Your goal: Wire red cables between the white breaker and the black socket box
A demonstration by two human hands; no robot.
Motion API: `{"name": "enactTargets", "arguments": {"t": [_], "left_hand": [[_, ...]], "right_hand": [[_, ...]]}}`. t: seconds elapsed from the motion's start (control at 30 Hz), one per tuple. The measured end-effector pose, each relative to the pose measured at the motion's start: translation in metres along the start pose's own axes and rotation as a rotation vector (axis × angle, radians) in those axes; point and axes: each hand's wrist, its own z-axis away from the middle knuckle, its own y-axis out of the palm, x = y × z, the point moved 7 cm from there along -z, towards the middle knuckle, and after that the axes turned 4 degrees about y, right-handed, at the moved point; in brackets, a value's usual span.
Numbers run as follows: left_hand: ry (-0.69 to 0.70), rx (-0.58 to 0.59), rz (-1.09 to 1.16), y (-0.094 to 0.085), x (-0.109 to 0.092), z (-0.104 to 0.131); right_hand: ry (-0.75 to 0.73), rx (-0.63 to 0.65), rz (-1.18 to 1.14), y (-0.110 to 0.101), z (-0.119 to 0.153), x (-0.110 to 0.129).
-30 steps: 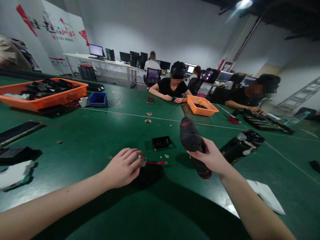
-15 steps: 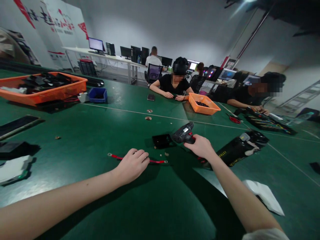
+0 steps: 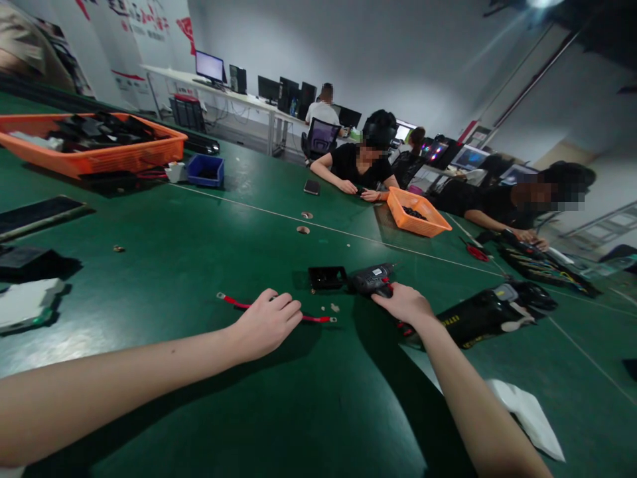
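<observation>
My left hand [image 3: 269, 324] has its fingers curled over the middle of a red cable [image 3: 318, 318] lying on the green table. Both cable ends carry metal ring terminals, and the stretch under the hand is hidden. My right hand [image 3: 407, 305] is closed round the handle of a black cordless drill [image 3: 371, 279], whose thin bit points to the right. Just left of the drill lies a small open black box [image 3: 327, 277]. A few pale crumbs [image 3: 334, 308] sit between the cable and that box.
A large black bottle-like container [image 3: 490, 309] lies right of my right hand, with a white packet [image 3: 527, 411] nearer me. Orange baskets [image 3: 99, 158] [image 3: 423, 222] and a blue bin [image 3: 206, 170] stand farther off. Two co-workers [image 3: 355, 164] sit across the table [image 3: 239, 411].
The drill has turned and sunk toward the table beside the black box, and its bit now shows. My left hand stays on the cable. The whole view has tilted slightly.
</observation>
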Motion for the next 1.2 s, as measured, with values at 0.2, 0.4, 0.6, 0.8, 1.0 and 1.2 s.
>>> {"name": "enactTargets", "arguments": {"t": [0.2, 0.4, 0.6, 0.8, 1.0, 1.2], "left_hand": [[-0.004, -0.015, 0.016, -0.001, 0.0, 0.0], [0.006, -0.01, -0.01, -0.004, 0.0, -0.001], [0.014, -0.029, -0.009, -0.005, 0.0, -0.001], [-0.029, -0.05, 0.006, -0.007, 0.004, -0.001], [-0.025, -0.047, -0.047, -0.007, 0.001, 0.001], [-0.046, -0.005, -0.094, -0.005, -0.002, 0.0]], "right_hand": [[-0.138, -0.451, 0.147, -0.035, 0.061, 0.045], [-0.762, -0.163, -0.469, 0.0, 0.106, 0.11], [-0.897, -0.152, -0.748, 0.026, 0.105, 0.125], [-0.965, -0.17, -0.806, 0.028, 0.107, 0.127], [-0.985, -0.2, -0.788, 0.027, 0.11, 0.129], [-1.0, -0.146, -0.798, 0.023, 0.112, 0.128]]}}
